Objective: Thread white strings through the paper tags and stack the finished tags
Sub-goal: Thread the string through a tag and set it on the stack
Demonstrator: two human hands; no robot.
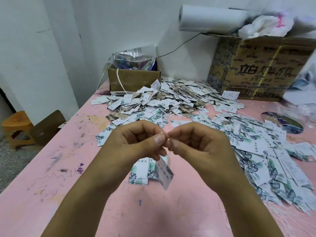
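Observation:
My left hand (pixel 136 141) and my right hand (pixel 198 144) meet above the pink table (pixel 51 168), fingertips together. Both pinch a thin white string (pixel 168 152) between thumb and forefinger. A paper tag (pixel 165 175) with a leaf print hangs tilted from that string, just below my fingers. Under it on the table lies a small stack of tags (pixel 139 173), face up. A large heap of tags with strings (pixel 162 101) fills the far middle of the table. Another loose spread of tags (pixel 266 159) covers the right side.
A small open cardboard box (pixel 135 79) holding a clear plastic bag stands at the back. A big printed carton (pixel 261 69) sits back right with a white roll (pixel 210 18) on top. A round printed disc (pixel 282 122) lies at right. Wooden stools (pixel 18 127) stand left of the table.

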